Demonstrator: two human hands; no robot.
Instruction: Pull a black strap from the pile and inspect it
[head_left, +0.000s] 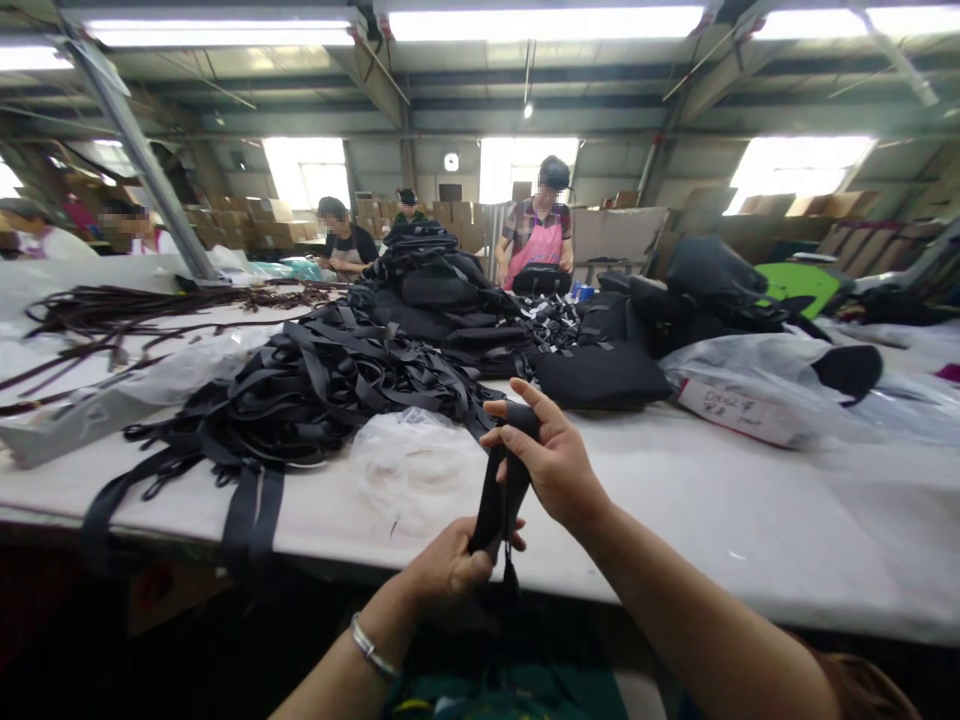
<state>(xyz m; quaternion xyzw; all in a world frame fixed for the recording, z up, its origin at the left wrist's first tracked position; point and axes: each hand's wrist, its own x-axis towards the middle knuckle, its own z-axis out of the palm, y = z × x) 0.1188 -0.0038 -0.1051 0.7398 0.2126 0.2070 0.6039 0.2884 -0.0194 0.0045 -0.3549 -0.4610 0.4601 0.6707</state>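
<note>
I hold a black webbing strap (501, 490) stretched between both hands above the front edge of a white table (675, 510). My right hand (547, 460) pinches the strap's upper end with the fingers curled round it. My left hand (446, 568), with a silver bracelet on the wrist, grips the lower end. A thin black bit dangles below the strap. A big tangled heap of black straps (315, 390) lies just left of my hands, and a clear plastic bag (412, 465) lies beside them.
Black bags (600, 372) are piled at the table's middle. A clear bag with a written label (742, 405) lies to the right. Brown straps (112, 310) lie at the far left. Several people work at the table's far side, cardboard boxes behind them.
</note>
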